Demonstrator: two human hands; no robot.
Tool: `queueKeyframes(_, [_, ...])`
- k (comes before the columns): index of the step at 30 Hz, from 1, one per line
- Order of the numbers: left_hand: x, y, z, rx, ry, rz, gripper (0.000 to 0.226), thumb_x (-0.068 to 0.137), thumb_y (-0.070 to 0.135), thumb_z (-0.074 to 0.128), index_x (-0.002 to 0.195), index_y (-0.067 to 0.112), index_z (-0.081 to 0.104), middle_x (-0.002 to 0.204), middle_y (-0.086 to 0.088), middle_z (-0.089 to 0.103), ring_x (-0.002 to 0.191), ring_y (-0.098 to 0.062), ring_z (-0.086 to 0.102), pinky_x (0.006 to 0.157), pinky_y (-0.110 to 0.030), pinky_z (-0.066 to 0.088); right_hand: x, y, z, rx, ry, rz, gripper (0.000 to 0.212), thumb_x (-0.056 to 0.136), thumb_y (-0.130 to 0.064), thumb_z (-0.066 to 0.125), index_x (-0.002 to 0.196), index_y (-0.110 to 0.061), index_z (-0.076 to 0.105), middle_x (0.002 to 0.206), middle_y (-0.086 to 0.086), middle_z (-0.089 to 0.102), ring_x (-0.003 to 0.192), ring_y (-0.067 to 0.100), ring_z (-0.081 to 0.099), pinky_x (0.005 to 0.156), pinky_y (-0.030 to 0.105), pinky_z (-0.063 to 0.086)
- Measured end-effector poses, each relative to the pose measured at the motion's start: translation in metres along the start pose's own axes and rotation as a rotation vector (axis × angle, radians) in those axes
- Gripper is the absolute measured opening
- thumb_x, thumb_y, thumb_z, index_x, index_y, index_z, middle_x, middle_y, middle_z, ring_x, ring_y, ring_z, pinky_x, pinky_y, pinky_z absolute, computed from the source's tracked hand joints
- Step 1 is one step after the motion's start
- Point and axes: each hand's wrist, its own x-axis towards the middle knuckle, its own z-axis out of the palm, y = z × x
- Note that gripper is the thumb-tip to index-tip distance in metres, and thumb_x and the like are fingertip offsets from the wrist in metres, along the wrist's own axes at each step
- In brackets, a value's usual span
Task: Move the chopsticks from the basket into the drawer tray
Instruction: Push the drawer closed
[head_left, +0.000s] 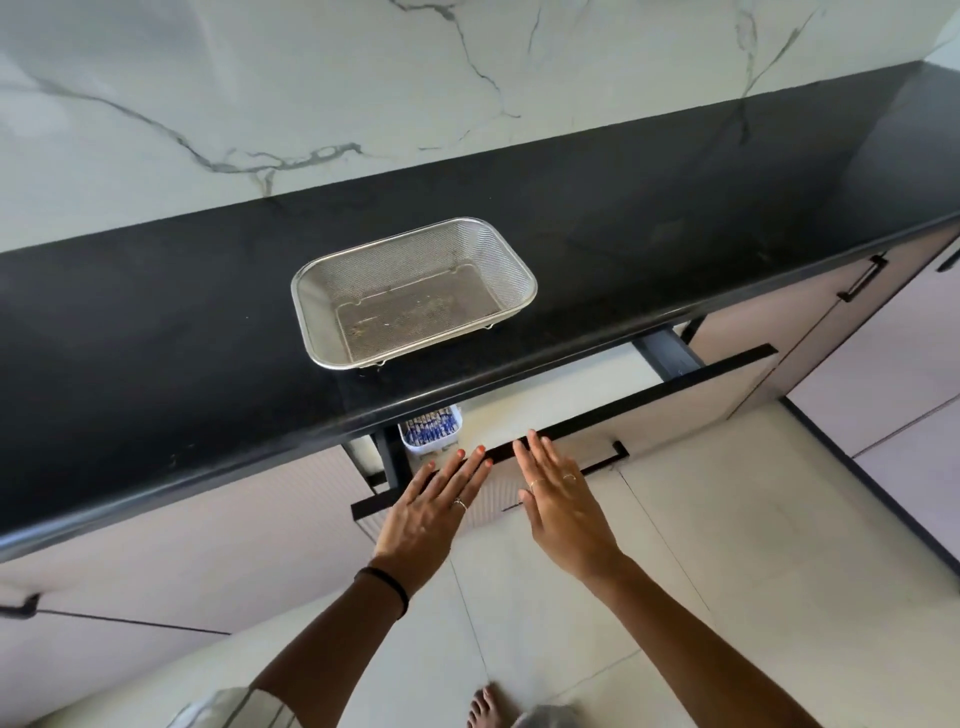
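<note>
Both hands were flat and wide, with straight fingers, and held nothing. The left hand (434, 512) lay with its fingertips on the black top edge of the drawer (597, 415), which stood partly out from under the table (156, 338). The right hand (558, 499) was just beside it, its fingertips touching the same edge. Beyond the left fingertips, inside the drawer, a white tray (434, 434) held the chopsticks (430, 422), seen as blue and white ends; most of them were hidden by the table edge. Farther beyond both hands, the mesh basket (332, 332) stood on the table.
</note>
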Motion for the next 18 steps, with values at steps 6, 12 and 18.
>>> queueKeyframes(6, [-0.018,-0.009,0.016,0.073,-0.111,-0.063,0.091,0.067,0.014,0.074,0.145,0.021,0.029,0.153,0.002,0.024,0.14,-0.016,0.032,0.112,-0.036,0.029,-0.001,0.003,0.016,0.035,-0.041,0.146,0.067,0.099,-0.034,0.035,0.152,-0.016,-0.003,0.16,0.005,-0.009,0.149,0.019,-0.008,0.119,0.029,-0.001])
queueKeyframes(12, [0.003,-0.014,0.027,0.102,-0.19,-0.214,0.078,0.093,0.001,0.028,0.142,0.017,-0.03,0.148,0.004,-0.038,0.138,-0.017,-0.031,0.11,-0.038,-0.023,0.047,0.007,0.013,0.196,-0.186,0.183,0.085,0.095,-0.031,0.052,0.15,-0.008,-0.009,0.161,0.01,-0.01,0.149,0.022,-0.005,0.122,0.032,0.012])
queueKeyframes(18, [0.033,-0.031,0.029,0.102,-0.212,-0.306,0.078,0.095,0.001,0.03,0.141,0.017,-0.032,0.148,0.01,-0.034,0.146,-0.015,-0.019,0.113,-0.038,-0.018,0.089,0.017,0.01,0.142,-0.234,0.12,0.078,0.098,-0.028,0.047,0.15,-0.004,-0.005,0.161,0.014,-0.006,0.149,0.024,-0.003,0.121,0.033,0.011])
